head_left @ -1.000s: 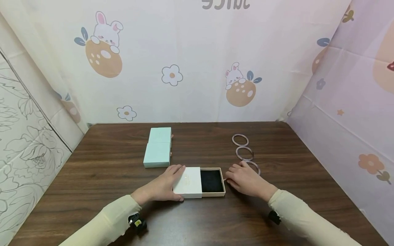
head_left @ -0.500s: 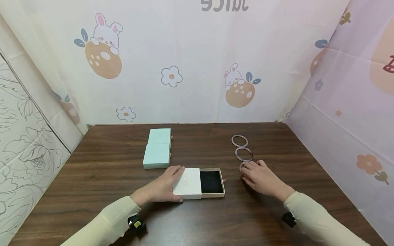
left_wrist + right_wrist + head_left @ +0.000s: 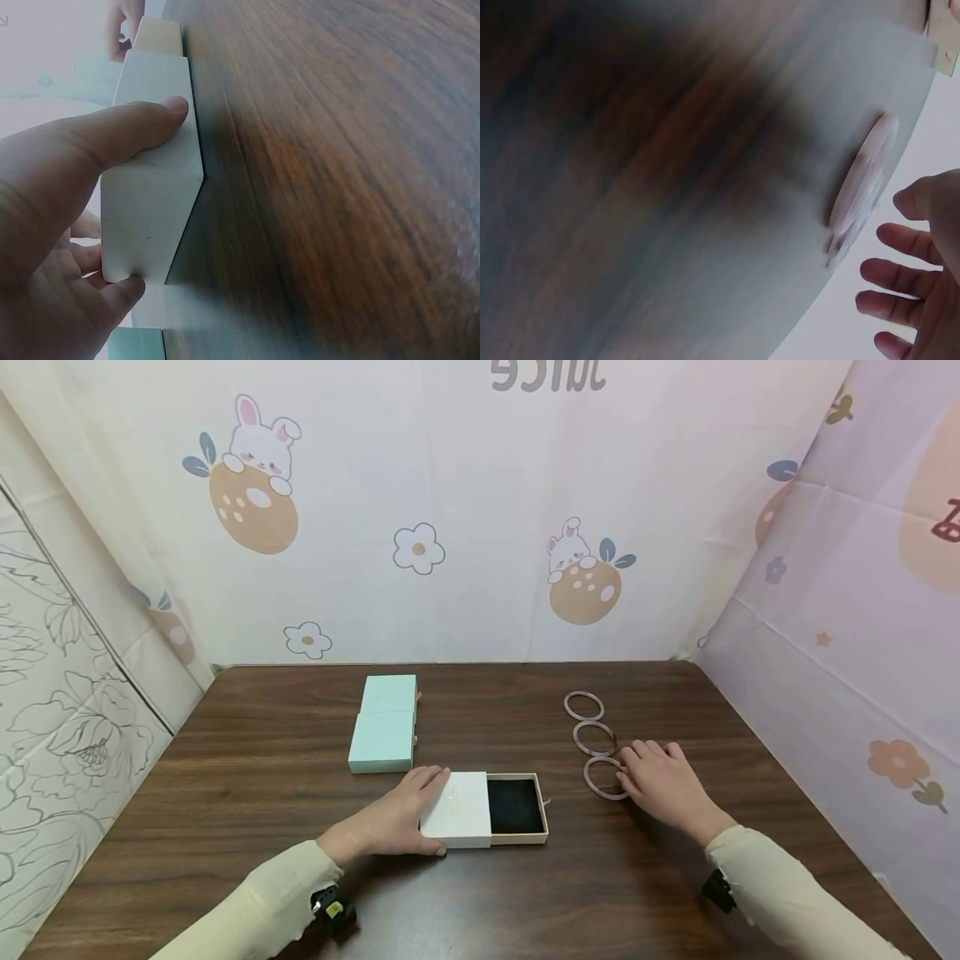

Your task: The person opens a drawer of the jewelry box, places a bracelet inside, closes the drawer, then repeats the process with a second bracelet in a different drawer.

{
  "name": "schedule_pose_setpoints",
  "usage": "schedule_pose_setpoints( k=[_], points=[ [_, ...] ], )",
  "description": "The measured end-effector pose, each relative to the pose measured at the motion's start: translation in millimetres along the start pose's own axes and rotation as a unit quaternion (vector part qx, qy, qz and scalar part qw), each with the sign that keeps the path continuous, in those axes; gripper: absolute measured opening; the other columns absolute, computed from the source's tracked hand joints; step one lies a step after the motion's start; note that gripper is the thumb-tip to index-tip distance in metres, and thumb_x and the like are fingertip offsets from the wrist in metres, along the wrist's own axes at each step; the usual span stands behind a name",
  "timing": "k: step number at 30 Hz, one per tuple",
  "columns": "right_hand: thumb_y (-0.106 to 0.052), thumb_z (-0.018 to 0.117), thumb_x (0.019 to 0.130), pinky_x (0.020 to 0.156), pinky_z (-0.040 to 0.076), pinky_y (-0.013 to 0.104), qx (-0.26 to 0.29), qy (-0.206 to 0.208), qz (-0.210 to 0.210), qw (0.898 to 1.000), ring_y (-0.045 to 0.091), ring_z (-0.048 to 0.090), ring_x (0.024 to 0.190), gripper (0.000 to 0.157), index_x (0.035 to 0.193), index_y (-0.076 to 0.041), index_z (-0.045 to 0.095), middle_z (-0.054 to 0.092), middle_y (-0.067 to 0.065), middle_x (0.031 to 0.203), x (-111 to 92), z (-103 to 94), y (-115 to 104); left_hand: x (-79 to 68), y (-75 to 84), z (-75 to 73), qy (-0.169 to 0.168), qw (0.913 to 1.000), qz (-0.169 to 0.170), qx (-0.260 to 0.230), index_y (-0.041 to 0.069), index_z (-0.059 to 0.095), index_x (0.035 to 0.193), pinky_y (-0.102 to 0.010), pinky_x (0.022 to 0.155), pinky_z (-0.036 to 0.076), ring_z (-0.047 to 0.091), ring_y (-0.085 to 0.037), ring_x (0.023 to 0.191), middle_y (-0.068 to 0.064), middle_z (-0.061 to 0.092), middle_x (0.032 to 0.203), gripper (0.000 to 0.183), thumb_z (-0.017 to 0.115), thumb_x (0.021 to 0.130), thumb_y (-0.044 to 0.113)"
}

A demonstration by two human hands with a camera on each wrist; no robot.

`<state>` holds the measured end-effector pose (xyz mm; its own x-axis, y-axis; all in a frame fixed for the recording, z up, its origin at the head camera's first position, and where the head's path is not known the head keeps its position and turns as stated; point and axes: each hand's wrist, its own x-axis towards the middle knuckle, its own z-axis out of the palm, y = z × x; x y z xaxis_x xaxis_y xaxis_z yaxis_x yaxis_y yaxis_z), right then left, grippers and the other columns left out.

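I find my left hand (image 3: 400,815) gripping the white box (image 3: 463,810), drawer (image 3: 519,839) extending rightward, and my right hand (image 3: 666,785), fingers loose and unloaded, just right of the nearest bangle (image 3: 587,779) on the desk (image 3: 570,902).

One second ago, the right hand (image 3: 666,785) was at the ribbon tab (image 3: 547,802) of the drawer (image 3: 517,839); that tab now stands clear of the fingers. Half a second ago, the hand covered much of the nearest ring (image 3: 587,779). It has since shifted further right, leaving most of that ring exposed, with fingertips overlapping only its right edge in the head view; contact cannot be determined.
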<state>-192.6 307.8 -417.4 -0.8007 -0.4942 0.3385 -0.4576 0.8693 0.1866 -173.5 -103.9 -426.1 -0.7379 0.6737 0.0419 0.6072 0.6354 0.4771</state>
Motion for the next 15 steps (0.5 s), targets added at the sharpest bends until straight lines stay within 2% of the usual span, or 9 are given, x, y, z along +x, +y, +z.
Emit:
schedule_pose_setpoints(
  k=[4,9,15],
  points=[
    [-0.024,0.069,0.085,0.066,0.033,0.046,-0.013,-0.019,0.026,0.999,0.028,0.049,0.074,0.023,0.083,-0.008,0.054,0.048,0.006,0.077,0.2,1.2,6.3,0.1,0.0,0.1,0.002,1.0,0.004,-0.001,-0.009,0.027,0.145,-0.045,0.103,0.035,0.027,-0.033,0.135,-0.022,0.031,0.145,0.099,0.082,0.074,0.032],
    [-0.03,0.069,0.086,0.066,0.032,0.046,-0.038,-0.051,0.038,0.997,0.03,0.05,0.074,0.029,0.081,-0.006,0.053,0.048,0.008,0.076,1.3,6.1,14.5,0.3,0.6,-0.4,0.001,1.0,0.002,0.001,-0.009,0.027,0.145,-0.045,0.102,0.035,0.027,-0.033,0.134,-0.022,0.031,0.145,0.099,0.082,0.074,0.031],
    [-0.035,0.064,0.089,0.069,0.035,0.048,-0.05,-0.111,0.055,0.991,0.031,0.051,0.076,0.031,0.076,-0.008,0.055,0.05,0.009,0.077,3.9,12.7,18.7,0.7,0.7,-1.0,-0.003,1.0,-0.001,0.0,-0.009,0.027,0.146,-0.045,0.103,0.034,0.027,-0.032,0.134,-0.022,0.031,0.145,0.099,0.081,0.074,0.032]
  ],
)
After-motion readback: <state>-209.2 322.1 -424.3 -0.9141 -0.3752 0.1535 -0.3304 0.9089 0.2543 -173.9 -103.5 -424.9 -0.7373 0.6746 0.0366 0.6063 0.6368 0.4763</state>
